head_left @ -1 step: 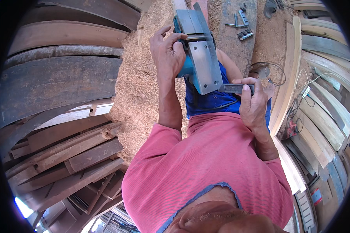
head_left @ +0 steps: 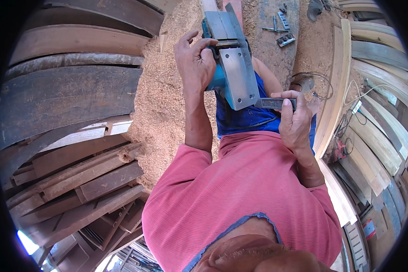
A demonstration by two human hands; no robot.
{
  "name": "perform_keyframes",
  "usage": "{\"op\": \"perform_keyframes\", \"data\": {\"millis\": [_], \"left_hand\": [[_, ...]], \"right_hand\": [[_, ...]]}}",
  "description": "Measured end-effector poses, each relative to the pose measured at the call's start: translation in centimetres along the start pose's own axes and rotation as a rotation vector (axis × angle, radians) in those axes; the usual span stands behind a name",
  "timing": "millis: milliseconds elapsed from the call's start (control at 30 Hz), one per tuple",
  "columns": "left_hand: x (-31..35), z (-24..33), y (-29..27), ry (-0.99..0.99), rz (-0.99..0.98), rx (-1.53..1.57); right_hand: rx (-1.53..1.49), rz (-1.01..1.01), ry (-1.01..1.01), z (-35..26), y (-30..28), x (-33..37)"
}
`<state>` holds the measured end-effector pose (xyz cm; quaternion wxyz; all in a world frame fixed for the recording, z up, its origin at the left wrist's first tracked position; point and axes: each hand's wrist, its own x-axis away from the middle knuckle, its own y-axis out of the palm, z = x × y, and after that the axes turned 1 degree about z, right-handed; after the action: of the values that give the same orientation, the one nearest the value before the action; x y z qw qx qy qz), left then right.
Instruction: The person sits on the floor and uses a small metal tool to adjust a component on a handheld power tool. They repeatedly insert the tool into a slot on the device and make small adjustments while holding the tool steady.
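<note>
An electric planer (head_left: 235, 75) with a teal body lies upside down over my lap, its metal sole facing up. My left hand (head_left: 196, 61) is closed on its left side, with thumb and forefinger beside the gap between the two sole plates. In my right hand (head_left: 295, 115) is the dark stock of a try square (head_left: 272, 103), pinched between thumb and fingers. The square's long thin blade stretches along the right edge of the planer's sole. The planer's underside and part of its handle are hidden.
On a wooden plank (head_left: 276, 52) ahead lie a T-shaped wrench (head_left: 275, 25) and small metal planer parts (head_left: 285, 40). Wood shavings (head_left: 161, 99) cover the floor. Boards (head_left: 68, 99) are stacked at left, and more boards (head_left: 376, 136) at right, near a white cable (head_left: 371, 88).
</note>
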<state>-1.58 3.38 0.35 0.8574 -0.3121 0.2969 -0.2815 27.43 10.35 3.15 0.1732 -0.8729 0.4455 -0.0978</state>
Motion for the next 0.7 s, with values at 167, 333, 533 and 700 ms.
{"op": "perform_keyframes", "data": {"millis": [167,333,533,700], "left_hand": [[-1.1,-0.5,0.3,-0.033,-0.018,0.000],[-0.9,-0.3,0.1,-0.051,-0.024,0.025],[-0.9,-0.2,0.0,-0.048,-0.029,0.042],[-0.9,-0.4,0.0,-0.047,-0.030,0.048]], "right_hand": [[-0.059,0.045,0.017,-0.1,0.2,-0.6],[-0.066,0.089,-0.023,0.0,0.3,-1.1],[-0.083,0.054,0.027,0.2,0.6,-1.0],[-0.065,0.071,0.001,0.2,0.9,-1.0]]}}
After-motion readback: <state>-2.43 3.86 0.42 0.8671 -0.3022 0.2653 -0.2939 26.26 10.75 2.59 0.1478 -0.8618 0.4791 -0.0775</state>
